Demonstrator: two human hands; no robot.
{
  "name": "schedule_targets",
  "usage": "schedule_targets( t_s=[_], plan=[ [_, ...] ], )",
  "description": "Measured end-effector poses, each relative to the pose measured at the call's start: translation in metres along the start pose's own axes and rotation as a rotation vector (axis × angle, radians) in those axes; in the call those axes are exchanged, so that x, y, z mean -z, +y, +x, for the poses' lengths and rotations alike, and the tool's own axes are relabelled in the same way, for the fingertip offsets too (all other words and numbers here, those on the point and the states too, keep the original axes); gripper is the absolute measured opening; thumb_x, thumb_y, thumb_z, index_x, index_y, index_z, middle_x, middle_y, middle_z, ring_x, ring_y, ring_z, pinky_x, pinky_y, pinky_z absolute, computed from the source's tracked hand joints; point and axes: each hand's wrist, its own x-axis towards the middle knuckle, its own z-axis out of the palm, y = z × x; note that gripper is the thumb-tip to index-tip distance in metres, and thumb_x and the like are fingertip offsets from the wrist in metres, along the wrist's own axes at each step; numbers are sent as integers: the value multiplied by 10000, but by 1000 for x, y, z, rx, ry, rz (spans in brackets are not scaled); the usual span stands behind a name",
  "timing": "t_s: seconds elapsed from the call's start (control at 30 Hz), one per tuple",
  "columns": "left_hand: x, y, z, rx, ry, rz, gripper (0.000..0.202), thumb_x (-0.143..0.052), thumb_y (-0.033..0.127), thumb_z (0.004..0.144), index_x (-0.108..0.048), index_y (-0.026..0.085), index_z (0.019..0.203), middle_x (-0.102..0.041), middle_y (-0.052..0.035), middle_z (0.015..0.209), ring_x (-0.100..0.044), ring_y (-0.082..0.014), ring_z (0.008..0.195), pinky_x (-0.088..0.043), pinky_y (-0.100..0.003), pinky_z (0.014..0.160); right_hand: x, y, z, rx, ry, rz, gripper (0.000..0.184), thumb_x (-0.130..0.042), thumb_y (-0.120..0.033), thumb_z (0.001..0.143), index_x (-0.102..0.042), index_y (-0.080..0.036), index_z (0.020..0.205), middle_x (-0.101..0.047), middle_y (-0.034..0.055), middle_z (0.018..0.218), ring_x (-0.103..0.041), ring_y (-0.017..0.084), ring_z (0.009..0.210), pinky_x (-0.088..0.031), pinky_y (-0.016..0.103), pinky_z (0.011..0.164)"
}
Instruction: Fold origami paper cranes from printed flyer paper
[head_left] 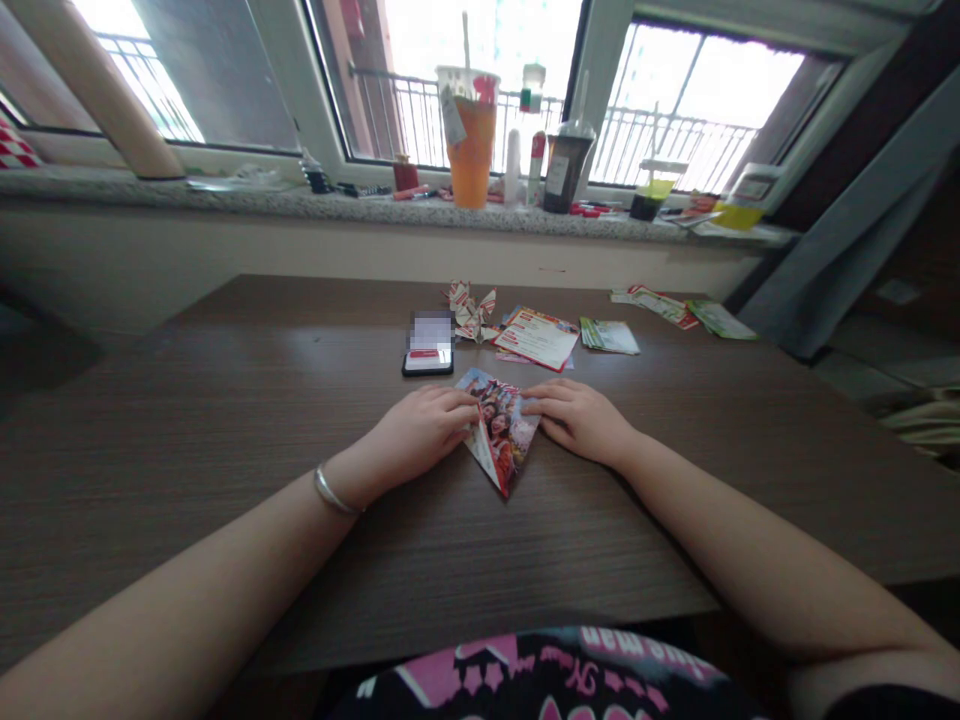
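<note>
A printed paper sheet (504,430) with a colourful photo of people lies on the table, folded to a kite shape with its point toward me. A white flap with a red edge is turned in along its left side. My left hand (427,430) grips the sheet's left edge, fingers bent over it. At the right edge my right hand (581,415) holds the paper, with fingertips on top and thumb lower down. Behind the sheet are a phone (428,345) with a lit screen and several folded paper figures (472,312).
A stack of printed leaflets (540,338) and some green-white cards (611,336) lie behind my right hand; more leaflets (664,306) are farther right. On the windowsill (300,205) stand an orange drink cup (472,140), a dark drink cup (564,170) and small bottles. The brown table (225,430) spreads around.
</note>
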Motion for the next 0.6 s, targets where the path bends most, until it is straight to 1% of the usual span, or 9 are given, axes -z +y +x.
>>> schedule_targets(
  t_s=[0.1, 0.2, 0.33, 0.43, 0.53, 0.6],
  plan=[
    [-1, -1, 0, 0, 24, 2, 264, -500, 190, 910, -650, 242, 1120, -648, -61, 1204, -593, -241, 1101, -471, -435, 952, 1, 0, 0, 25, -4, 6, 240, -527, -194, 903, -680, -229, 1084, -669, 60, 1211, -604, 211, 1094, -484, 415, 964],
    [2, 0, 0, 5, 28, -20, 248, -525, 265, 912, -653, 238, 1123, -643, -67, 1226, -568, -257, 1158, -454, -452, 980, 0, 0, 0, 66, -14, 19, 232, -537, -196, 902, -695, -243, 1065, -685, 50, 1185, -606, 206, 1092, -485, 413, 968],
    [6, 3, 0, 21, -8, -25, 339, -511, 369, 929, -599, 253, 1234, -599, -65, 1305, -523, -268, 1224, -409, -470, 1035, 0, -2, 1, 109, -38, 67, 214, -537, -202, 911, -709, -230, 1035, -720, 43, 1097, -603, 194, 1103, -496, 383, 961],
    [6, 4, -2, 41, -29, -9, 400, -495, 429, 932, -560, 259, 1288, -554, -75, 1359, -493, -283, 1257, -397, -478, 1045, 1, -5, 2, 123, -51, 80, 208, -528, -212, 920, -711, -213, 1017, -731, 42, 1058, -608, 193, 1092, -504, 375, 948],
    [3, 4, -3, 42, -38, 13, 434, -498, 438, 931, -522, 262, 1327, -519, -76, 1392, -465, -296, 1280, -390, -483, 1046, 1, -8, 3, 146, -56, 79, 192, -530, -211, 914, -713, -206, 973, -732, 32, 1062, -615, 200, 1076, -508, 378, 943],
    [2, 4, -2, 34, -38, 19, 402, -498, 401, 938, -535, 253, 1311, -543, -80, 1355, -501, -276, 1233, -416, -447, 1017, 2, -11, 4, 150, -64, 86, 181, -534, -208, 908, -709, -204, 952, -733, 30, 1060, -623, 200, 1067, -510, 373, 941]
  ],
)
